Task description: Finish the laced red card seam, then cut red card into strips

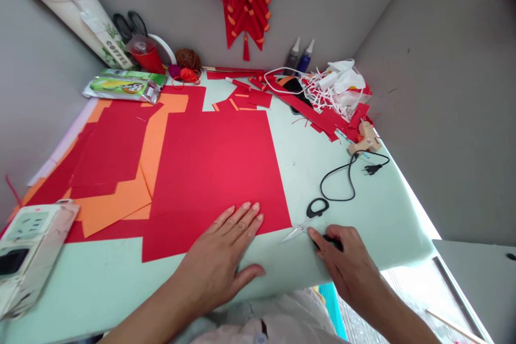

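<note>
A large red sheet of paper [217, 166] lies flat at the middle of the table. Across its near edge rests my left hand [226, 252], palm down, fingers stretched out over the paper and thumb on the bare tabletop. To the right, my right hand [346, 258] has its fingers closed around one black handle of a pair of scissors [300, 228]. The scissors are spread apart, with the other handle loop pointing away from me. Their blades point left, close to the sheet's near right corner. My fingers partly hide the gripped handle.
Red and orange sheets [116, 145] overlap at the left, beside a power strip [36, 247]. A glue gun [365, 137] with a black cord lies right, near paper scraps [322, 97]. At the back stand glue bottles [305, 57], a red cup [147, 56] and a white bucket [68, 11].
</note>
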